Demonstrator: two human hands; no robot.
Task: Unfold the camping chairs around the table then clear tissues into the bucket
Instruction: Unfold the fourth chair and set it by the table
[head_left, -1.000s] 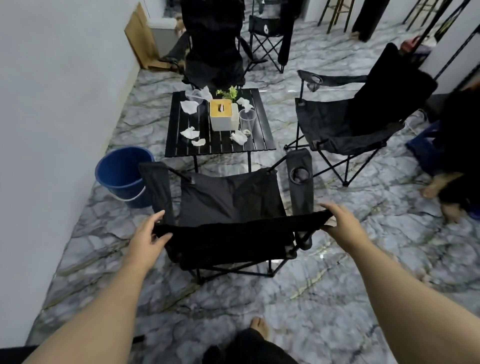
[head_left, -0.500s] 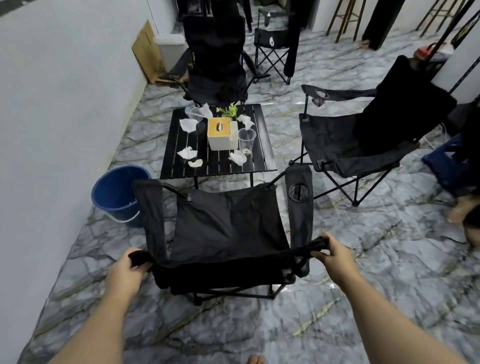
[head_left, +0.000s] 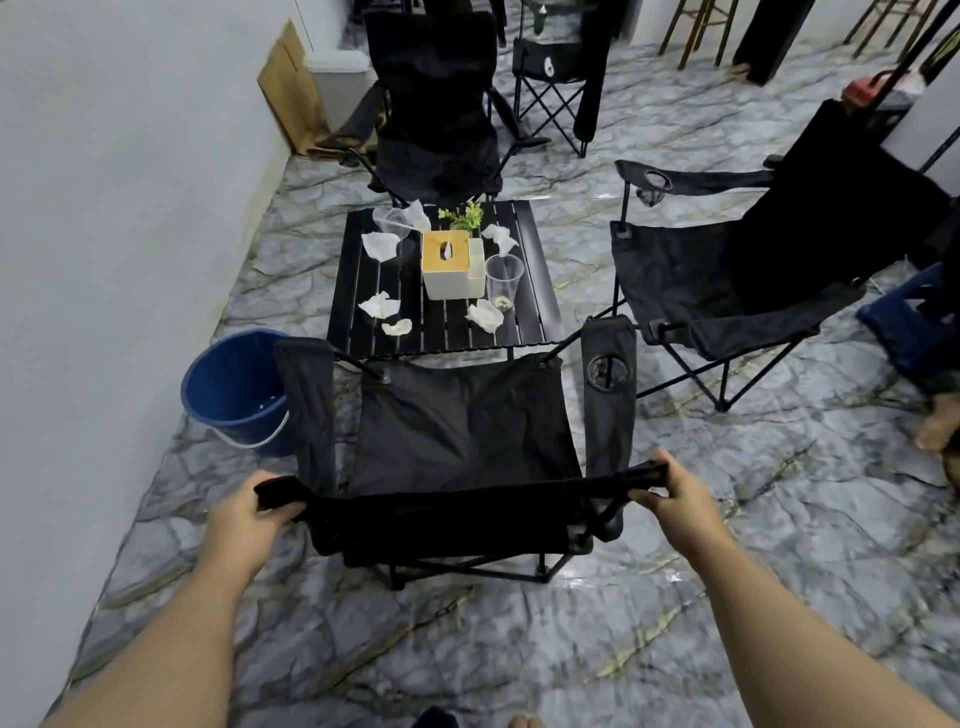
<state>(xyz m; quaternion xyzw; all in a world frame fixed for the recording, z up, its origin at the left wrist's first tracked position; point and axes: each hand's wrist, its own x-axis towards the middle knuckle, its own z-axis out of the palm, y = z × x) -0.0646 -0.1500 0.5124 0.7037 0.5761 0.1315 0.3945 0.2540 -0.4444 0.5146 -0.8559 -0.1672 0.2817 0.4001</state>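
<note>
since a second ago both hands have gone from loose touch to full grips: the left hand (head_left: 248, 512) and right hand (head_left: 675, 486) are each closed around a top corner of the black fabric folding camping chair (head_left: 460, 441) at lower centre, now spread open facing the black slatted table (head_left: 537, 312). crumpled white tissues (head_left: 382, 305) remain there; the round blue plastic bucket (head_left: 228, 387) waits at left, so clearing likely comes next.

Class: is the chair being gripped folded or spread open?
Spread open: the chair has a flat seat and parted armrests, held by left hand and right hand.
</note>
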